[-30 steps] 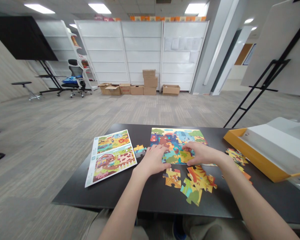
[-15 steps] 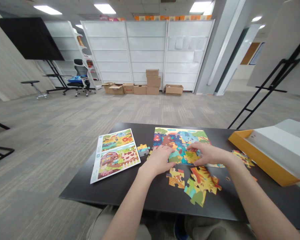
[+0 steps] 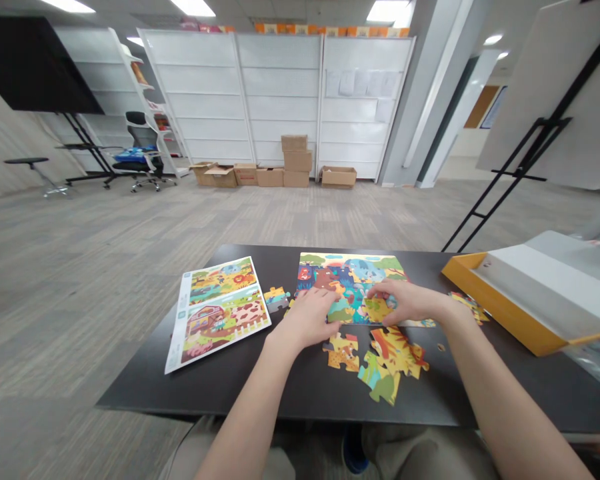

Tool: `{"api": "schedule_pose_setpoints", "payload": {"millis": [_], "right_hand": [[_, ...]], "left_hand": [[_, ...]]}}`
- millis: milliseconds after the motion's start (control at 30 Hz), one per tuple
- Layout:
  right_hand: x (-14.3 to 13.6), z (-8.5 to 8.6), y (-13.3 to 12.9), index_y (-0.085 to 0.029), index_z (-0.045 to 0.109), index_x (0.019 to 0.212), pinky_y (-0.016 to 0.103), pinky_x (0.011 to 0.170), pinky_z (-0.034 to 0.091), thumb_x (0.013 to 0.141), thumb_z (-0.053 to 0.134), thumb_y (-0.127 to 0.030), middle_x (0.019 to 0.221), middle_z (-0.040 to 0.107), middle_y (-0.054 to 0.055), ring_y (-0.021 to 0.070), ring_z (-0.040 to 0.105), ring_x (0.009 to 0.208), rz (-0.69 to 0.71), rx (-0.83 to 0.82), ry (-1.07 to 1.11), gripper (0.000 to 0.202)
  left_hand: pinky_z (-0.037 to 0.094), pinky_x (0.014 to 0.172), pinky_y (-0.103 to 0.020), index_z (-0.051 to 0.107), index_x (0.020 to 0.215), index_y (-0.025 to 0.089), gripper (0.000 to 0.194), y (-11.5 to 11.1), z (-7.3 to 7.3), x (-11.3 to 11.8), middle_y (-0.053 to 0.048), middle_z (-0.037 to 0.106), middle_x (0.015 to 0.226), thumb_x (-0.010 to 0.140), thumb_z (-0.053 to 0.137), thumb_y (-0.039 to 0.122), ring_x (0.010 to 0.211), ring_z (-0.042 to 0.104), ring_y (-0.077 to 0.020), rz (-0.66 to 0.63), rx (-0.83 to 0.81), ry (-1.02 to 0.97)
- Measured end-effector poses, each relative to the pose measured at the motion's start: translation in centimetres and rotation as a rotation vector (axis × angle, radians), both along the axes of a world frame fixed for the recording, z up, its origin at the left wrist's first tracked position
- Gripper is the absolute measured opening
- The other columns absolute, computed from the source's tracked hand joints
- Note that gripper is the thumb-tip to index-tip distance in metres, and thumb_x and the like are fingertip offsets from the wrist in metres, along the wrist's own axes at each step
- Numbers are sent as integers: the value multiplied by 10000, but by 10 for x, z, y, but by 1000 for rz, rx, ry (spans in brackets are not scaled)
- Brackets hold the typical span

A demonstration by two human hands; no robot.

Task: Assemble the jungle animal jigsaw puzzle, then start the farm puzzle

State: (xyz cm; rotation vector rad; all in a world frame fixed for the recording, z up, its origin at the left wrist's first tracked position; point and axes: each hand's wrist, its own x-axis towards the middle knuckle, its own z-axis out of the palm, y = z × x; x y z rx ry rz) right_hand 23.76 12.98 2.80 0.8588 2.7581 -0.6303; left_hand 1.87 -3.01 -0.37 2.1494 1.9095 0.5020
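Note:
A colourful animal jigsaw puzzle [image 3: 360,267], partly put together on its board, lies at the far side of the black table. My left hand [image 3: 311,315] rests on its lower left part, thumb apart from the stretched fingers, and covers some of the picture. At the lower right part, my right hand [image 3: 405,301] has thumb and fingertips around a yellow-green puzzle piece [image 3: 377,310]. Nearer to me lie loose pieces: a spotted orange puzzle piece [image 3: 343,353], a green and blue puzzle piece [image 3: 381,381] and joined orange-yellow puzzle pieces [image 3: 399,350].
Left on the table [image 3: 180,393] lies a picture sheet [image 3: 219,312] with two scenes, with more pieces [image 3: 277,299] beside it. On the right stands an open yellow box [image 3: 517,317], with puzzle pieces [image 3: 471,307] near its left side.
The view has swung slightly, so everything sits further left. Both hands stay on the puzzle in nearly the same pose, and the right fingers are still at the yellow-green piece.

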Motion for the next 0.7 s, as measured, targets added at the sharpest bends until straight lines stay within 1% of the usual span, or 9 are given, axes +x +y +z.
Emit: {"api": "schedule_pose_setpoints", "payload": {"millis": [133,367,467,533,600,700], "right_hand": [[0,1,-1,-233,664,1234,374,962,501,598,774,-310,1221,682,91,310,628,1119,-24,1,-1,650],[-2,3,-4,-197,652,1252,368,976,490,612,759,-298,1251,664,114,311,619,1139,-26,4,-25,657],[-2,4,-5,-195,649,1253,370,975,489,617,750,-293,1253,663,118,313,619,1140,-15,17,-22,651],[-1,5,-7,-203,648,1248,375,975,487,616,744,-284,1253,663,116,313,621,1131,-6,28,-12,644],[-1,6,-8,-211,646,1244,378,974,487,616,736,-273,1252,663,116,313,621,1123,1,38,-4,637],[-2,6,-12,-202,643,1241,374,975,484,626,715,-260,1258,651,130,316,619,1124,9,57,-14,622]], "left_hand": [[447,1052,-458,596,1273,206,442,0,2,0,-104,663,1315,854,676,325,1257,577,-306,0,-5,3],[456,1040,-458,608,1249,200,428,1,-5,1,-101,672,1277,851,686,338,1244,582,-304,-8,23,23],[465,1034,-456,608,1247,200,422,0,-4,-2,-97,665,1286,852,685,328,1244,583,-298,-18,33,3],[468,1041,-436,609,1244,211,393,-2,0,-8,-84,653,1314,867,663,308,1250,581,-278,-18,48,-32],[463,1059,-409,613,1244,218,351,-6,5,-21,-74,650,1330,899,613,287,1257,578,-255,22,80,-70],[473,1053,-417,623,1251,187,342,-16,11,-46,-101,675,1273,942,542,308,1198,612,-260,178,130,-75]]}}
